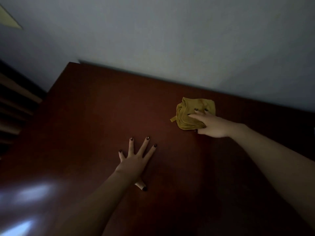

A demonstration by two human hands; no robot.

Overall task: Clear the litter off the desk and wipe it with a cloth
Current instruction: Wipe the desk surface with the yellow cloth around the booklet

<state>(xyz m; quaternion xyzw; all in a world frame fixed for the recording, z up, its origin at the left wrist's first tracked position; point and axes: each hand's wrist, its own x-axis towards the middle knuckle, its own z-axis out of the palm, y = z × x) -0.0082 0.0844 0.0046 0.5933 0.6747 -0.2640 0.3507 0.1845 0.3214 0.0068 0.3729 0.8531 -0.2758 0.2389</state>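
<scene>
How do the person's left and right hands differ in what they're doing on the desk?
The left hand lies flat on the bare desk, fingers spread wide; the right hand presses its fingers, closer together, on the yellow cloth. The left hand is nearer the person, the right hand farther back. Both have dark nails.

On my feed both arms are bare from the frame edge to the wrist: the left forearm [95,201] and the right forearm [272,150]. The left hand [134,160] and the right hand [213,125] have slim, long fingers. Every nail I can make out is painted very dark, near black. The left thumbnail [144,188] shows it most plainly. The light is dim, so I cannot tell the exact shade of polish.
</scene>
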